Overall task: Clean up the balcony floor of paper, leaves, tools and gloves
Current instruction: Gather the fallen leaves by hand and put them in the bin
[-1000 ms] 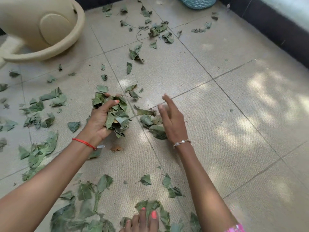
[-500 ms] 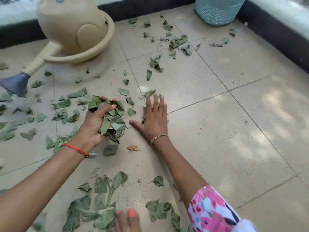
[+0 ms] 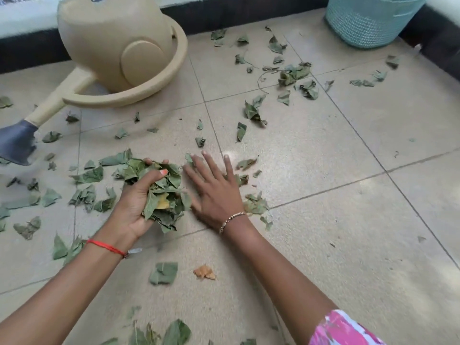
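My left hand point(image 3: 135, 207) grips a thick bunch of green leaves point(image 3: 161, 192) just above the tiled floor, thumb over the top of it. Right beside it, my right hand point(image 3: 215, 192) lies flat with fingers spread, pressing on loose leaves point(image 3: 255, 205) on the tile. More green leaves point(image 3: 87, 175) are scattered left of the bunch, and others point(image 3: 293, 75) lie farther back. A single green leaf point(image 3: 164, 272) and a small orange scrap point(image 3: 204, 272) rest between my forearms.
A beige watering can point(image 3: 117, 46) with a dark spout head point(image 3: 16, 143) stands at the back left. A turquoise basket point(image 3: 368, 21) sits in the back right corner. A dark low wall point(image 3: 443, 43) borders the floor. Bare tiles point(image 3: 361, 220) stretch to the right.
My right hand slid right and toward me, staying flat on the floor with leaves under it. The left hand keeps its bunch. The view tilted up, showing more of the can and basket.
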### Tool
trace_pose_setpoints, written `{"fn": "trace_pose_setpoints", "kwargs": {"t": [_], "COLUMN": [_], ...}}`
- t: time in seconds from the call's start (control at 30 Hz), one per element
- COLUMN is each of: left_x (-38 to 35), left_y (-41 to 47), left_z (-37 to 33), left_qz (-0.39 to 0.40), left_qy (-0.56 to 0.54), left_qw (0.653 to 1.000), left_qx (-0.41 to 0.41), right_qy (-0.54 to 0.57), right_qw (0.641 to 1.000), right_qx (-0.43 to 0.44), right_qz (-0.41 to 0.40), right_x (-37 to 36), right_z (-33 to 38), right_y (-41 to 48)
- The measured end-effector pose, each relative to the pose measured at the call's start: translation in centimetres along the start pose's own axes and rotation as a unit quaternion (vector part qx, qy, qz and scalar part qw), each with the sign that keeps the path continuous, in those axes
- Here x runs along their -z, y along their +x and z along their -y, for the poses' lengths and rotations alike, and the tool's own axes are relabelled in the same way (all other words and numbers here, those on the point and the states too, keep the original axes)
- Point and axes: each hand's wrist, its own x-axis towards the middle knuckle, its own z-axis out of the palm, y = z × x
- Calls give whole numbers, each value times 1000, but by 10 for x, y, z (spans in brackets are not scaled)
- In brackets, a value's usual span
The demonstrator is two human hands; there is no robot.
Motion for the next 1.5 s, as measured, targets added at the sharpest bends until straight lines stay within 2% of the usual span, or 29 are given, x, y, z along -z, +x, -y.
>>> {"fn": "trace_pose_setpoints", "kwargs": {"t": [0.13, 0.2, 0.4, 0.5, 0.6, 0.73, 0.93, 1.03, 1.27, 1.33, 1.43, 1.5], "left_x": [1, -5, -35, -57, -76, -93, -91, -84, -80, -79, -77, -76], "left_y": [21, 32, 58, 67, 77, 91, 102, 107, 112, 112, 114, 114], "left_z": [-4, -4, -4, 3, 5, 6, 9, 12, 22, 23, 24, 24], "left_qz": [-7, -10, -2, -15, -21, -53, -82, -96, -36, -18, -11, -8], "left_qy": [-6, -3, -15, 5, 0, 71, 68, 95, 171, 180, 194, 199], "left_qw": [1000, 1000, 1000, 999, 998, 991, 980, 970, 940, 935, 929, 928], "left_qx": [13, 6, -15, -32, -55, -105, -168, -200, -294, -307, -316, -316], "right_qy": [-22, -19, 32, 102, 114, 66, 49, 100, 151, 188, 247, 282], "right_qw": [1000, 999, 984, 971, 968, 981, 973, 971, 980, 974, 943, 923], "right_qx": [17, -1, -173, -213, -207, -174, -201, -180, -127, -118, -123, -141], "right_qz": [12, 28, 16, -36, -82, -55, -98, -120, -2, -49, -186, -219], "right_x": [0, 3, 17, 31, 27, -4, -4, 14, 21, 23, 29, 29], "right_z": [-11, -20, -55, -66, -54, -35, -80, -103, -134, -131, -126, -135], "right_y": [38, 50, 31, 2, -31, -52, 2, 28, 77, 71, 55, 58]}}
